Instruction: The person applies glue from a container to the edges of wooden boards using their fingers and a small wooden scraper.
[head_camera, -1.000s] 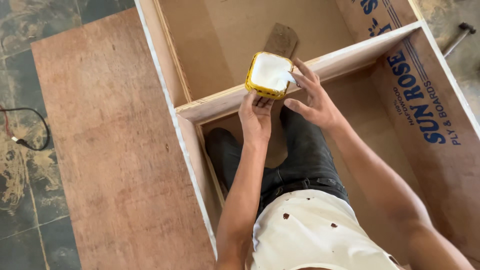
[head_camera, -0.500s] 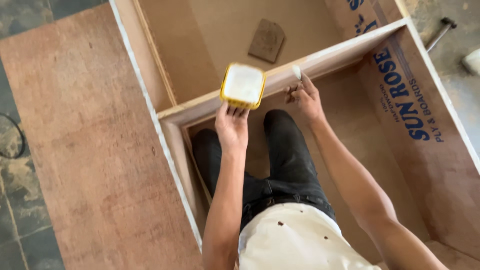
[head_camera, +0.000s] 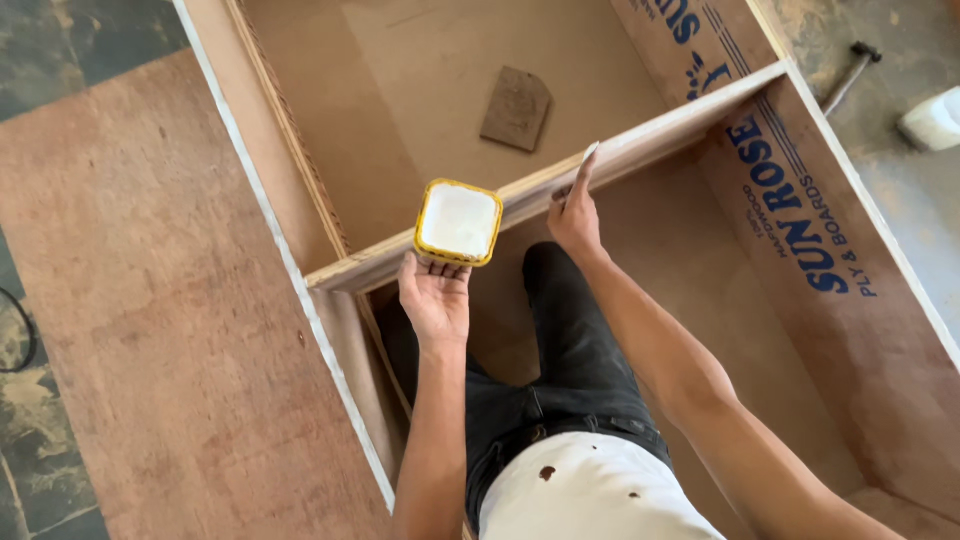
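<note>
My left hand (head_camera: 436, 297) holds up a small square yellow tub (head_camera: 458, 222) full of white paste, gripping it from below at its near side. My right hand (head_camera: 575, 210) rests against the near face of a plywood divider board (head_camera: 680, 125), with one white-smeared finger stretched up along the board's top edge. The tub hovers over the same divider, left of my right hand. I am inside a large open plywood cabinet frame (head_camera: 300, 260), my dark trousers showing below the divider.
A small brown square pad (head_camera: 516, 108) lies on the cabinet's back panel beyond the divider. A large brown plywood sheet (head_camera: 150, 320) lies to the left. At the top right, a hammer (head_camera: 848, 76) and a white container (head_camera: 932, 120) sit on the concrete floor.
My right hand has left the tub and moved right onto the divider's edge with paste on its finger. My left hand still holds the tub; the view has shifted.
</note>
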